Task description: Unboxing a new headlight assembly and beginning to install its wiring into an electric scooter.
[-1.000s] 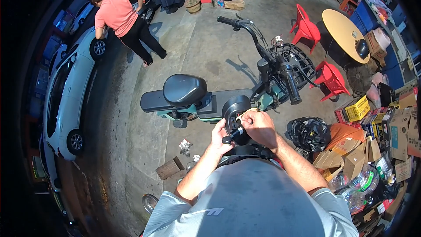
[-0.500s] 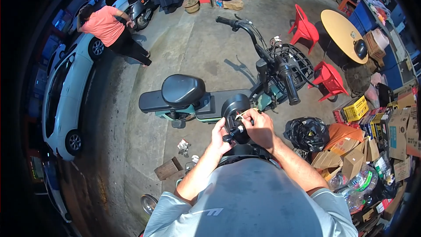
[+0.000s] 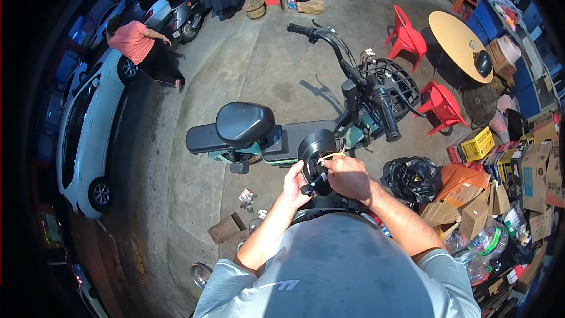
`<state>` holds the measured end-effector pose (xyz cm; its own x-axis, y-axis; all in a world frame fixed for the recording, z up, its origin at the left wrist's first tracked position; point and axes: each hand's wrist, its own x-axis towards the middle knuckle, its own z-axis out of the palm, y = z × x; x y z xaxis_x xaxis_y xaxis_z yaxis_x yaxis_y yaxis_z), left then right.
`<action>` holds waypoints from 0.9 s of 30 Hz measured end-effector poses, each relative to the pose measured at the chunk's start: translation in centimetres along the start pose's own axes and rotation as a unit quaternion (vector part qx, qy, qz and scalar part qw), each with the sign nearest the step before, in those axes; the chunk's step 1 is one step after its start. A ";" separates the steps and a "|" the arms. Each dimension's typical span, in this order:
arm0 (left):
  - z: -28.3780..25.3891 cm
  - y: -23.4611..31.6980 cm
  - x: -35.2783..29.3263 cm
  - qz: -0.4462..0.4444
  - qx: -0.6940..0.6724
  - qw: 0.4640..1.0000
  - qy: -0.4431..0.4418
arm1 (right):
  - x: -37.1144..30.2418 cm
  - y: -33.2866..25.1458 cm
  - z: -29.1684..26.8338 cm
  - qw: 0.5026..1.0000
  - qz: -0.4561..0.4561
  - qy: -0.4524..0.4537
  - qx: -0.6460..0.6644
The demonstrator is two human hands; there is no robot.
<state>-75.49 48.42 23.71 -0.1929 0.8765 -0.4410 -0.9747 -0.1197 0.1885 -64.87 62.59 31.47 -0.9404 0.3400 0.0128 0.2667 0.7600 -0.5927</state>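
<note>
A round black housing [image 3: 318,141] lies between the left grip [image 3: 294,184], which holds its near left side, and the right grip [image 3: 348,179], its far rim reaching beyond both. The right grip curls beside a pale yellow wire [image 3: 334,155]; whether it pinches the wire cannot be told.

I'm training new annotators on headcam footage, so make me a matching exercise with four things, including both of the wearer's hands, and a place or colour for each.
Column one:
1. Left hand
2. Right hand
3. Plastic chairs
4. Black plastic bag

Column two:
A. Red, near the round yellow table
B. Against the left side of the black round part
C. On the floor beside the orange sheet
D. By the thin yellow wire

Right pairs: 1-B, 2-D, 3-A, 4-C.
</note>
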 end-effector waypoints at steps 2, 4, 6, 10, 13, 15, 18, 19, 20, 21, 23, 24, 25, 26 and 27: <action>-0.2 -0.1 0.0 0.003 -0.015 1.000 -0.008 | 0.6 -0.1 -0.6 0.995 0.051 -0.083 0.028; 0.1 0.0 0.0 0.004 -0.044 0.999 -0.020 | 0.3 -0.4 -0.9 0.995 0.031 -0.018 0.098; 0.7 0.3 -0.2 0.007 -0.055 0.998 -0.029 | 0.1 -0.2 -0.5 0.982 0.015 0.075 0.173; 0.5 0.4 -0.4 0.006 -0.065 0.996 -0.060 | -0.4 -0.5 -0.5 0.978 0.027 0.112 0.176; -0.6 0.5 -0.1 -0.018 -0.085 0.991 -0.100 | -0.3 -0.9 0.2 0.972 -0.066 0.168 0.152; -0.7 0.4 -0.1 -0.034 -0.099 0.987 -0.121 | -0.4 -1.3 0.2 0.980 -0.059 0.164 0.096; 0.9 -0.2 -0.3 0.019 -0.071 0.997 0.027 | -0.4 -1.1 0.5 0.979 -0.063 0.174 0.080; 0.9 -0.2 -0.3 0.021 -0.075 0.997 0.018 | -0.5 -1.1 0.6 0.979 -0.063 0.175 0.080; 0.9 -0.2 -0.3 0.023 -0.078 0.997 0.009 | -0.5 -0.9 0.7 0.981 -0.068 0.169 0.073; 0.6 -0.1 -0.3 0.022 -0.078 0.997 0.009 | -0.6 -0.9 0.8 0.982 -0.073 0.163 0.067; -0.3 0.2 -0.4 -0.017 -0.099 0.991 -0.088 | -0.6 -1.1 0.8 0.984 -0.074 0.155 0.056; -0.7 0.3 -0.3 -0.016 -0.099 0.991 -0.088 | -0.6 -1.2 0.8 0.985 -0.075 0.147 0.046; -0.8 0.3 -0.2 -0.027 -0.102 0.989 -0.102 | -0.6 -1.2 0.9 0.985 -0.075 0.147 0.045; -1.0 0.3 -0.1 -0.039 -0.105 0.987 -0.115 | -0.5 -1.2 0.9 0.987 -0.064 0.141 0.036; -1.2 0.3 -0.1 -0.039 -0.105 0.987 -0.116 | -0.4 -1.3 1.0 0.989 -0.053 0.135 0.026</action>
<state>-75.87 47.73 22.79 -0.1096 0.9669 -0.2303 -0.9921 -0.1207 -0.0350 -65.00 60.95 31.44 -0.8703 0.4003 0.2871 0.1517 0.7723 -0.6169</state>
